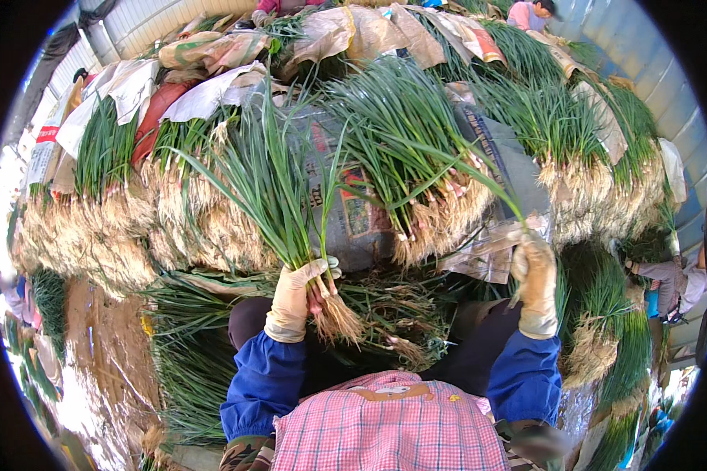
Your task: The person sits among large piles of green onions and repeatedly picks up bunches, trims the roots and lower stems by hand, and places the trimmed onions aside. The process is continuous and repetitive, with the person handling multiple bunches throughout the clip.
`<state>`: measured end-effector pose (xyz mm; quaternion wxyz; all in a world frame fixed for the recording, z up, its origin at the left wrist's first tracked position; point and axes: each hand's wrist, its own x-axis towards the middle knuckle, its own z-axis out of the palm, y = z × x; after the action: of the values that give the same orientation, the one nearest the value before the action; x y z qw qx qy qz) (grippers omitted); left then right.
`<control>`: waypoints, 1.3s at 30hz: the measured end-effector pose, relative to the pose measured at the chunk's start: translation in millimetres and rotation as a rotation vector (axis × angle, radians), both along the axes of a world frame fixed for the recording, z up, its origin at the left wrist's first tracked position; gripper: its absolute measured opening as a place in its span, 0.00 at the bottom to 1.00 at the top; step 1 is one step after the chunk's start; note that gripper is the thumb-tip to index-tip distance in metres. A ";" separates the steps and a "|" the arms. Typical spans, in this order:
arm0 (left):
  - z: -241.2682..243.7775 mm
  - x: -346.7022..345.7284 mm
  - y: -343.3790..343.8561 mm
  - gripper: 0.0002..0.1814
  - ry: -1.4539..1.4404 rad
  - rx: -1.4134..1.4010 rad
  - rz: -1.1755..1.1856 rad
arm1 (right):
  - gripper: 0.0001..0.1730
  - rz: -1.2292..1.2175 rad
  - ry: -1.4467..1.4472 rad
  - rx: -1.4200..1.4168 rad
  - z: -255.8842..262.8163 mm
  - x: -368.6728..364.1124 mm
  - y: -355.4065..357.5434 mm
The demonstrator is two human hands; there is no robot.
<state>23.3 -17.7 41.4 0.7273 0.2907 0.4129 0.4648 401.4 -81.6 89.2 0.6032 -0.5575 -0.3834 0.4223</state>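
Note:
My left hand point(299, 294), in a pale glove, is closed around a bunch of green garlic plants point(286, 218) just above the pinkish bulbs. Their pale roots point(337, 318) hang below the fist and the long leaves fan upward. On the right, my right hand point(532, 277), gloved too, holds a long green leaf point(495, 185) by its end, fingers closed. Between and beyond the hands, a loose pile of the same plants point(412, 135) lies on a grey printed sack point(353, 229), roots towards me.
Rooted bundles point(577, 194) under woven sacks point(330, 29) are stacked along the far side. Leafy plants point(194, 377) lie left of my legs, more bundles point(592, 347) at the right. Scraps point(406, 306) lie between my knees. Other people point(530, 15) are at the far side and right.

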 end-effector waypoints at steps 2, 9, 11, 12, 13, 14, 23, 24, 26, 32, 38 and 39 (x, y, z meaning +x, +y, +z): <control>-8.9 4.6 2.4 0.12 -0.024 0.041 -0.010 | 0.12 -0.201 -0.056 0.075 16.4 22.3 -4.4; -14.3 20.8 8.9 0.14 -0.002 0.035 -0.106 | 0.24 -0.541 -1.059 -0.105 75.4 127.0 83.4; -15.4 18.3 10.6 0.15 0.048 0.015 -0.148 | 0.22 -0.482 -1.028 0.001 56.8 107.5 103.2; -12.3 15.0 9.2 0.15 0.057 0.024 -0.162 | 0.21 -0.317 -0.777 0.113 37.3 79.8 110.9; -12.8 15.3 8.8 0.14 0.052 0.010 -0.144 | 0.20 -0.099 -0.509 0.133 20.7 45.5 108.9; -13.2 11.5 6.0 0.13 0.059 -0.006 -0.109 | 0.19 0.149 -0.452 0.056 10.0 -1.0 106.0; -11.4 21.1 5.0 0.12 0.081 -0.031 -0.141 | 0.12 0.344 -0.085 0.021 -86.9 -175.2 68.0; -13.8 23.0 2.9 0.10 0.007 -0.038 -0.094 | 0.13 0.306 -0.210 -0.008 -79.0 -172.0 87.0; -12.8 13.1 0.5 0.08 -0.048 -0.077 -0.111 | 0.16 0.330 -0.242 -0.048 -76.8 -176.3 122.5; -7.7 11.7 -1.2 0.10 -0.131 -0.098 -0.197 | 0.12 0.342 -1.457 0.069 -97.5 -159.6 180.7; -3.0 13.8 -6.2 0.10 -0.167 -0.070 -0.131 | 0.17 0.516 -0.290 -0.007 -94.7 -138.0 159.5; -6.8 13.1 -5.5 0.11 -0.159 -0.077 -0.160 | 0.24 0.606 -0.027 -0.046 -97.0 -143.8 152.4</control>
<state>36.4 -23.2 34.6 0.8030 0.2568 0.3472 0.4107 257.6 70.8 -7.8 0.4317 -0.4370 -0.5306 0.5841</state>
